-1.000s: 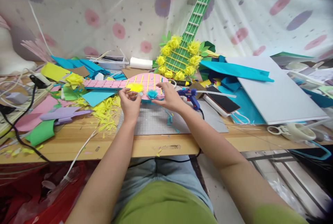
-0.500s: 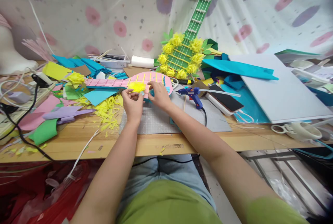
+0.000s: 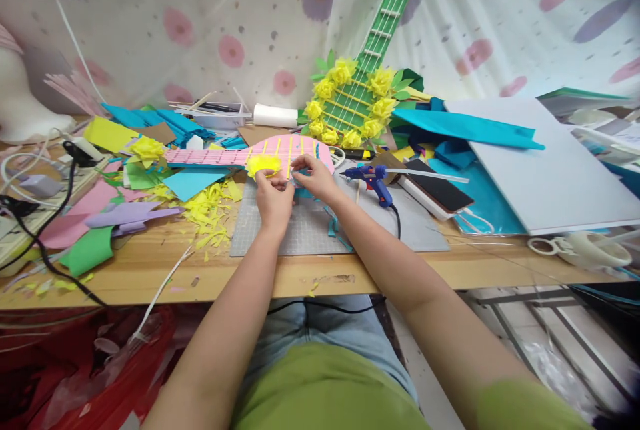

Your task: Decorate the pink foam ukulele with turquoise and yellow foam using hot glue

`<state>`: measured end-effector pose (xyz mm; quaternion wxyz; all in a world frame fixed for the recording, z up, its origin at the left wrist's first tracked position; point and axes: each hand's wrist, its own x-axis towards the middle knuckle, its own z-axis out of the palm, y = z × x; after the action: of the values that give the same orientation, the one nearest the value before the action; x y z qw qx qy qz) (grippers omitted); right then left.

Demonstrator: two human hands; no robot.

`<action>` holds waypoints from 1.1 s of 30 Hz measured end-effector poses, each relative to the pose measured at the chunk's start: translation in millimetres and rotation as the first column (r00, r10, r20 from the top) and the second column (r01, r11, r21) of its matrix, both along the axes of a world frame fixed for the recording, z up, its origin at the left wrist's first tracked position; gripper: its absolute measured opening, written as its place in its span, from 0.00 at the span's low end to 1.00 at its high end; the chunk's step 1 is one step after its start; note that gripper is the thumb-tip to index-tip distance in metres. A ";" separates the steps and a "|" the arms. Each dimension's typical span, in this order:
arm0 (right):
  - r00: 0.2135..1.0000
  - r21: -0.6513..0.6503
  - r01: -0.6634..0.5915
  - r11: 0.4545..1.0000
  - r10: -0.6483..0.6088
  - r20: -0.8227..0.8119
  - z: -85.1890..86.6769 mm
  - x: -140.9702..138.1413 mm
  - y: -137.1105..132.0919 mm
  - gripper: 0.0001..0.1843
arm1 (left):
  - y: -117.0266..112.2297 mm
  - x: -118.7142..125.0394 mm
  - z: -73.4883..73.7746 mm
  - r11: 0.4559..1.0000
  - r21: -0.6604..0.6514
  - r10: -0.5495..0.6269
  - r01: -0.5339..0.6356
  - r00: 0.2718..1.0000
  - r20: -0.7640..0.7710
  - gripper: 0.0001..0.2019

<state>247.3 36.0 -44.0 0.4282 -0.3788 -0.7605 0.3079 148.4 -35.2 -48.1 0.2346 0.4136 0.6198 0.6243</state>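
Note:
A pink paper guitar (image 3: 260,150) lies on its back over the grey cutting mat (image 3: 320,237), its neck to the left. A fluffy yellow paper flower (image 3: 263,165) rests on the left part of its body. My left hand (image 3: 275,203) is just in front of the flower, fingers closed in a pinch. My right hand (image 3: 317,182) is at the body's front edge, thumb and fingertips drawn together close to the left fingertips. Whatever sits between the fingers is too small to make out. Scraps of blue paper (image 3: 337,229) lie below my right wrist.
A blue glue gun (image 3: 370,180) lies right of my hands, near a phone (image 3: 440,185). Behind stands a green paper guitar (image 3: 345,107) ringed with yellow flowers. Yellow shreds (image 3: 205,213) and coloured paper (image 3: 90,250) cover the left side. A large white board (image 3: 540,170) leans at right.
My left hand has moved right, away from the flower's front and toward my right hand. The right hand has shifted slightly right. More blue scraps show on the mat.

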 end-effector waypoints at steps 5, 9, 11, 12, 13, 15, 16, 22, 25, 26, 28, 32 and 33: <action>1.000 0.000 0.008 1.000 -0.008 0.017 -0.6 0.5 0.1 0.09 | 1.0 -0.7 4.3 0.994 -0.105 0.008 -0.004 0.999 0.034 0.23; 1.000 0.023 -0.017 1.000 0.017 0.026 -2.9 0.5 1.0 0.10 | 2.9 -4.6 5.1 0.980 -0.200 0.022 -0.014 0.999 0.037 0.25; 0.999 0.028 -0.018 0.999 0.017 0.029 -3.5 0.9 0.9 0.10 | 4.2 -5.8 4.7 0.972 -0.232 0.019 -0.016 1.000 0.011 0.25; 0.999 0.029 -0.017 0.999 0.016 0.029 -3.6 1.2 0.7 0.10 | 4.8 -6.0 4.4 0.969 -0.246 0.020 -0.022 1.000 -0.012 0.26; 1.000 0.030 -0.014 0.999 0.013 0.028 -3.6 1.5 0.3 0.10 | 5.1 -5.9 4.3 0.966 -0.257 0.024 -0.034 0.999 -0.043 0.26; 1.000 0.031 -0.006 1.000 0.005 0.024 -3.1 2.3 -0.6 0.10 | 4.9 -4.9 4.3 0.960 -0.271 0.037 -0.066 0.993 -0.110 0.27; 1.000 0.032 -0.005 0.999 0.004 0.023 -2.7 2.8 -1.2 0.10 | 4.5 -4.1 4.6 0.958 -0.275 0.045 -0.081 0.990 -0.136 0.27; 0.999 0.014 -0.005 1.000 0.005 0.043 -0.3 4.8 -4.6 0.10 | 2.2 -1.0 5.7 0.955 -0.262 0.097 -0.138 0.982 -0.164 0.27; 0.999 0.022 0.003 1.000 -0.004 0.044 0.3 4.9 -5.8 0.09 | 3.4 -1.7 3.4 0.968 -0.218 0.101 -0.127 0.987 -0.126 0.27; 0.999 0.024 0.004 1.000 -0.005 0.043 0.4 4.9 -6.0 0.09 | 4.1 -2.1 2.3 0.971 -0.204 0.100 -0.121 0.989 -0.112 0.27; 0.999 0.023 0.002 1.000 -0.003 0.045 0.4 4.7 -6.2 0.09 | 5.5 -2.9 0.2 0.976 -0.183 0.100 -0.115 0.991 -0.086 0.26; 0.999 0.026 0.003 1.000 -0.004 0.050 0.4 4.2 -6.1 0.09 | 7.0 -3.8 -1.9 0.978 -0.169 0.113 -0.119 0.993 -0.046 0.26; 0.999 0.028 0.006 1.000 -0.008 0.049 0.3 4.1 -6.2 0.09 | 6.6 -3.9 -1.9 0.978 -0.170 0.115 -0.120 0.992 -0.042 0.25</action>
<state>251.4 29.8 -43.7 0.4156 -0.3830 -0.7736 0.2865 144.5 -28.6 -50.0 0.2221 0.3644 0.6984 0.5745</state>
